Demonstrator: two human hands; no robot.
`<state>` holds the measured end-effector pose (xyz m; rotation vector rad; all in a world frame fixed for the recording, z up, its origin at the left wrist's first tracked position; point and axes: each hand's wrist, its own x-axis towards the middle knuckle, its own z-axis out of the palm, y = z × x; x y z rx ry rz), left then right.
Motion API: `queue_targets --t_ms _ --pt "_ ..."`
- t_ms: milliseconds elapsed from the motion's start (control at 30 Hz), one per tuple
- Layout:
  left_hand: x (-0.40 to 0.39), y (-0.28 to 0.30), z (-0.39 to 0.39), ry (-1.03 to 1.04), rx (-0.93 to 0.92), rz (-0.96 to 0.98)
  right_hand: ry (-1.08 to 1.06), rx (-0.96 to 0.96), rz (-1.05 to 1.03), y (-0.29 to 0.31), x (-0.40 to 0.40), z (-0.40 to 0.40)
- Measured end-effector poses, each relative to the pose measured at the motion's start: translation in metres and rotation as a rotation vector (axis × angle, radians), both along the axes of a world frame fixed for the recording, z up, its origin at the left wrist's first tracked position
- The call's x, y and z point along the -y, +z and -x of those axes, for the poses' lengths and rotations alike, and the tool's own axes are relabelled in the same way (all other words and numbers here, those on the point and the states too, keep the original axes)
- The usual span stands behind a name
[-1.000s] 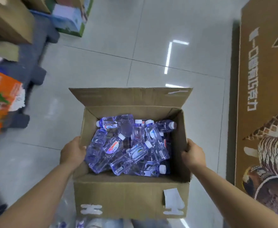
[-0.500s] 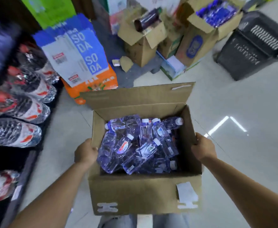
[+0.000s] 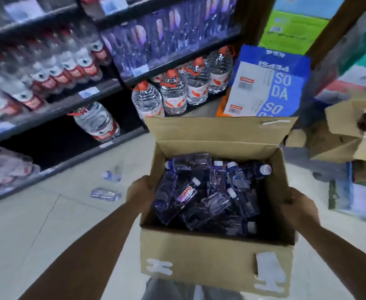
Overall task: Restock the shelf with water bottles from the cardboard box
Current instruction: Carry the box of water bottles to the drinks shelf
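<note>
cardboard box [image 3: 215, 252]: held up off the floor between both hands, flaps open, far flap standing up toward the shelf; the shelf lies ahead and to the left of the box.
left hand [image 3: 140, 192]: on the left wall of the box, fingers curled over its top rim and grasping the card.
right hand [image 3: 300, 210]: on the right wall of the box, clasping it from outside; its fingers are mostly hidden behind the wall, so the exact grip is a guess, though it looks wrapped on the edge.
water bottles [image 3: 208, 191]: a loose heap inside the box, lying on their sides, long axes mixed, several caps pointing to the far wall of the box; they sit between the two hands, about equally near each.
shelf [image 3: 73, 105]: dark tiers left of and beyond the box, stocked with large red-labelled bottles; a dark gap shows in the lowest tier, left of the box.
stray bottles [image 3: 106, 194]: two small ones lying on the floor, left of the box, between it and the shelf.
soda carton [image 3: 271, 83]: blue and white, just beyond the box's far flap.
likely next: box must go down before either hand is free; the left hand is nearer the shelf.
</note>
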<state>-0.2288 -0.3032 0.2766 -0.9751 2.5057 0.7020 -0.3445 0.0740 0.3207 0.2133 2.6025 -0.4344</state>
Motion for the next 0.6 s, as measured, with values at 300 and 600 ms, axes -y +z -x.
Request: queue_targets --t_ms 300,600 --pt "0.091 -0.028 -0.043 0.255 0.127 0.022 0.239 0.097 0.052 -0.029 0.147 0.060" --pt "0.138 -0.077 -0.050 0.556 0.153 -0.018 0.508 0.062 0.044 -0.092 0.255 0.121"
